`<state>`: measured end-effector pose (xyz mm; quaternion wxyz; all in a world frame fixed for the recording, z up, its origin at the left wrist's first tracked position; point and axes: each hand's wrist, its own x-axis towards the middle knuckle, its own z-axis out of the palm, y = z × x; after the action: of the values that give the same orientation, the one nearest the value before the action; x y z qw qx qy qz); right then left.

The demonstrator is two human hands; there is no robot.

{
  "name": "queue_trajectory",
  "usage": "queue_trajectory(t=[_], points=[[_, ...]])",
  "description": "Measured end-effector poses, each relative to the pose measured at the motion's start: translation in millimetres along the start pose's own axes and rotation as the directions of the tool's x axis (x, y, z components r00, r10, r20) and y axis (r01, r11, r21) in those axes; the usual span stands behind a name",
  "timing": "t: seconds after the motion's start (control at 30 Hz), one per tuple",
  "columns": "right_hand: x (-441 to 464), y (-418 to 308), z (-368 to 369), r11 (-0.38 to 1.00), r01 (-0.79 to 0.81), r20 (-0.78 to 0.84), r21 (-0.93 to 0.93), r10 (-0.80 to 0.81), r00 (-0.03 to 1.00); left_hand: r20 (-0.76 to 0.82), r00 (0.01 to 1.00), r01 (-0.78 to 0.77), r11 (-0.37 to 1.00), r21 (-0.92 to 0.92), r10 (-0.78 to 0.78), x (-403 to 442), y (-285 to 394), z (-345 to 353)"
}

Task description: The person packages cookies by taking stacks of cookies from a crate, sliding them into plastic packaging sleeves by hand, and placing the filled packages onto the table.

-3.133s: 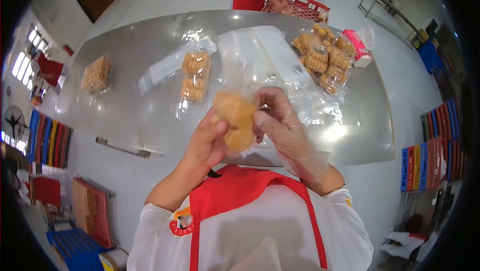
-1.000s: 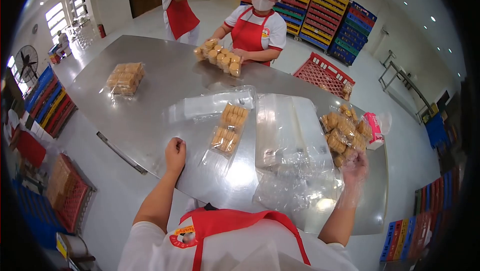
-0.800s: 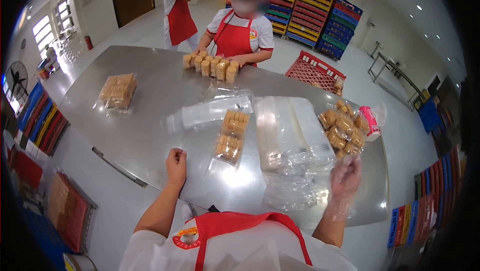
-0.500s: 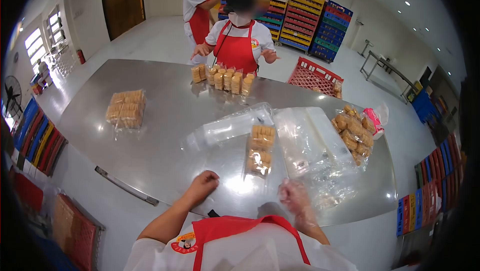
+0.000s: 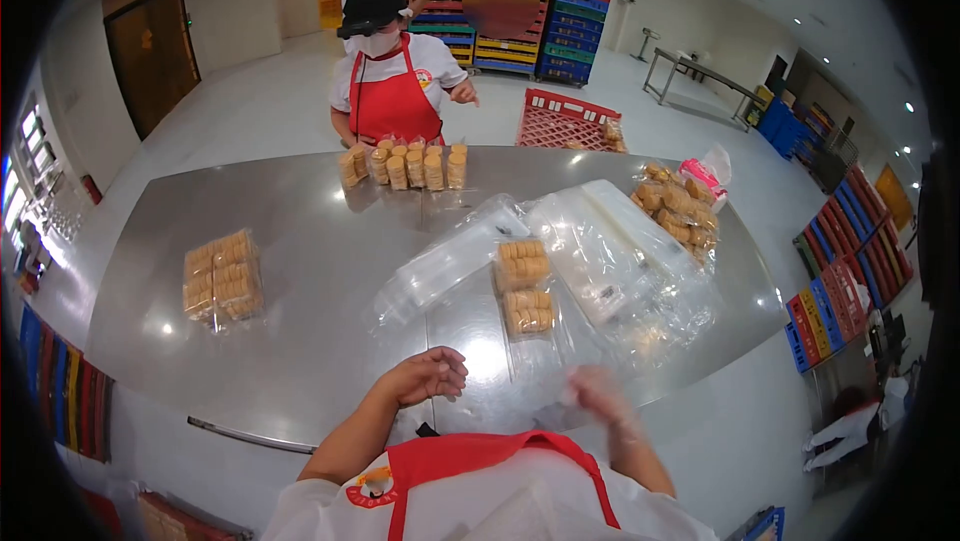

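Head view: left hand [image 5: 428, 376] hung lower center, fingers loosely curled, slightly apart; right hand [image 5: 602, 396], to its right, was blurred, couldn't tell its fingers. Bagged cookie pack [image 5: 527, 303] lay mid-frame on steel desk [image 5: 320, 241], left of clear plastic bags [image 5: 605, 251].

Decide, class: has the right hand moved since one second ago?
Yes: against the heap of biscuit packs, the right hand has moved left, away from it and toward the near edge of the table.
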<state>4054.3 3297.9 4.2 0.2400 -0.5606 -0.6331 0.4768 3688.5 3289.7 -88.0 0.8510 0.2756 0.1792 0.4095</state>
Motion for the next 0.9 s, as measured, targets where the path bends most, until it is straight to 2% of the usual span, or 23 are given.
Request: queue_trajectory(t=[0.07, 0.13, 0.23, 0.27, 0.37, 0.4, 0.47, 0.53, 0.57, 0.67, 0.77, 0.83, 0.87, 0.9], points=[[7, -23, -83, 0.963, 0.231, -0.228, -0.138, -0.258, 0.939, -0.001, 1.000, 0.008, 0.999, 0.036, -0.008, -2, -4, -3], [9, -77, -198, 0.881, 0.447, -0.399, -0.157, -0.471, 0.787, 0.020, 1.000, 0.010, 1.000, 0.025, -0.010, -1, -6, -6], [3, -200, -314, 0.794, 0.570, -0.618, -0.210, -0.560, 0.552, 0.022, 1.000, -0.001, 1.000, 0.021, 0.001, -1, -6, -8], [2, -241, -346, 0.900, 0.411, -0.731, -0.148, -0.379, 0.567, 0.022, 1.000, -0.006, 1.000, 0.026, 0.005, 1, -6, -8], [-8, -241, -524, 0.940, 0.338, -0.855, -0.055, -0.219, 0.470, 0.019, 1.000, -0.018, 1.000, 0.022, 0.018, 1, -7, -6], [-9, -235, -561, 0.941, 0.337, -0.884, -0.028, -0.181, 0.432, 0.018, 1.000, -0.024, 0.999, 0.023, 0.023, 0, -7, -7], [-5, -229, -582, 0.887, 0.452, -0.917, -0.097, -0.256, 0.306, 0.016, 0.999, -0.036, 0.999, 0.018, 0.036, -1, -7, -6], [-1, -252, -556, 0.884, 0.439, -0.932, -0.162, -0.284, 0.227, -0.003, 0.999, -0.044, 0.999, 0.028, 0.044, -3, -8, -4], [6, -246, -584, 0.901, 0.406, -0.928, -0.152, -0.271, 0.254, -0.018, 0.999, -0.043, 0.998, 0.046, 0.044, -3, -7, -2], [29, -250, -581, 0.869, 0.488, -0.945, -0.082, -0.224, 0.240, -0.036, 0.998, -0.048, 0.996, 0.076, 0.050, -3, -7, -1], [51, -275, -522, 0.873, 0.476, -0.933, -0.109, -0.255, 0.254, -0.026, 0.998, -0.051, 0.997, 0.051, 0.052, -2, -9, -5], [81, -278, -494, 0.831, 0.537, -0.804, -0.146, -0.416, 0.425, -0.027, 0.999, -0.045, 0.998, 0.035, 0.046, -2, -10, -7], [87, -275, -450, 0.801, 0.541, -0.662, -0.255, -0.553, 0.506, -0.033, 0.998, -0.044, 0.998, 0.034, 0.045, -3, -11, -8], [83, -277, -360, 0.730, 0.580, -0.516, -0.360, -0.674, 0.528, -0.039, 0.998, -0.046, 0.998, 0.034, 0.047, -3, -12, -9]])
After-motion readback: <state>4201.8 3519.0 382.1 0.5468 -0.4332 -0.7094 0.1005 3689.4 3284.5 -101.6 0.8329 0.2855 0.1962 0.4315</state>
